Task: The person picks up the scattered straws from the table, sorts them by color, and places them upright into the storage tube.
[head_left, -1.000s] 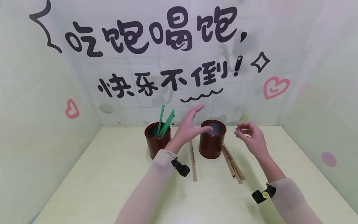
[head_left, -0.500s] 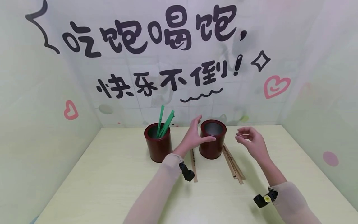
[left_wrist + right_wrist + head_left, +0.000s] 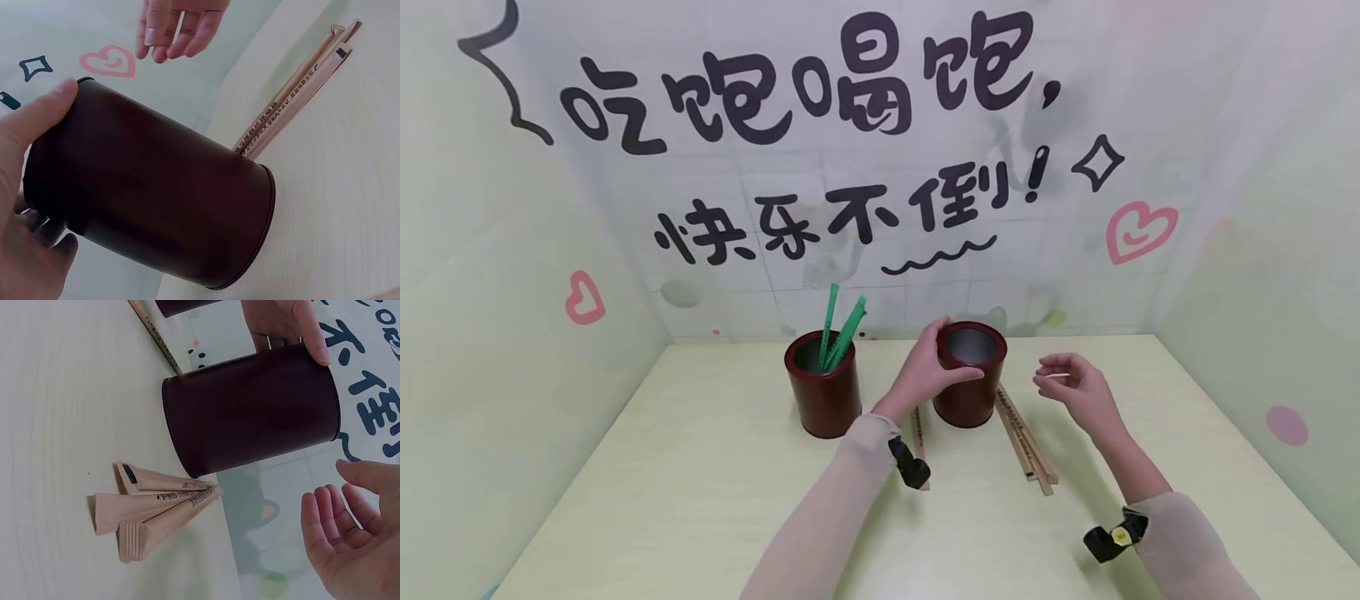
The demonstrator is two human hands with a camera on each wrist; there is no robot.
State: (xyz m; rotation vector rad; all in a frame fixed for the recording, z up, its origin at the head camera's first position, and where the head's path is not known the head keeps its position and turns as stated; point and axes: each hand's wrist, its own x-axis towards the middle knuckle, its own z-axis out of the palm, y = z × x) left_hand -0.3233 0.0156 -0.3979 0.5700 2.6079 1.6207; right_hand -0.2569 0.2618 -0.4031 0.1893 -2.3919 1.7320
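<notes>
Right-hand red can stands upright on the table, left hand gripping it near the rim. Right hand hangs loose, holding nothing; brown sticks lie by the base, second can with green sticks further left.

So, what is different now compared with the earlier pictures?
The left hand moved right and down, and now holds the dark red cylindrical container on the right. The right hand shifted slightly lower, holding nothing. That container, the matching container on the left, the narrow green strips and the narrow brown paper packets stayed in place.
</notes>
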